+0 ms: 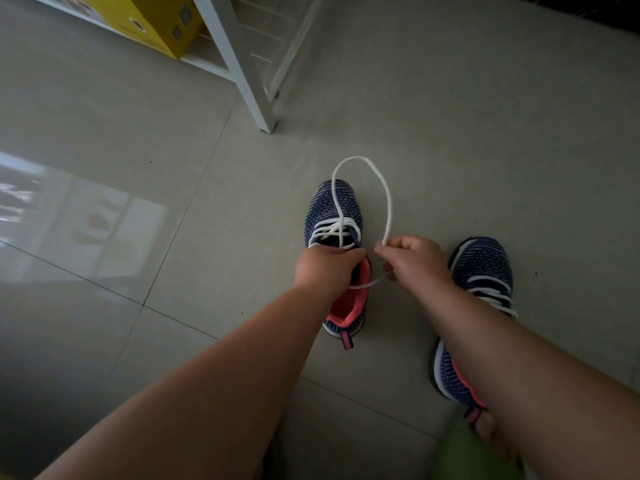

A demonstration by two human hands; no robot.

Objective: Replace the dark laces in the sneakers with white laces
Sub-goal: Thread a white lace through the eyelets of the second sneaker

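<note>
Two navy knit sneakers with pink linings stand on the tiled floor. The left sneaker (332,206) has a white lace (388,199) crossed through its lower eyelets; one long end arcs up over the toe in a big loop. My left hand (325,268) grips the sneaker's upper at the tongue. Just right of it, my right hand (415,261) pinches the white lace, whose tail trails below the hand across the pink collar. The right sneaker (485,265), also with white lacing, is partly hidden by my right forearm.
A white metal rack leg (252,95) stands on the floor beyond the shoes, with a yellow box (152,26) on its low shelf. Something green (464,448) and blurred lies at the bottom right. Pale floor tiles (138,220) spread to the left.
</note>
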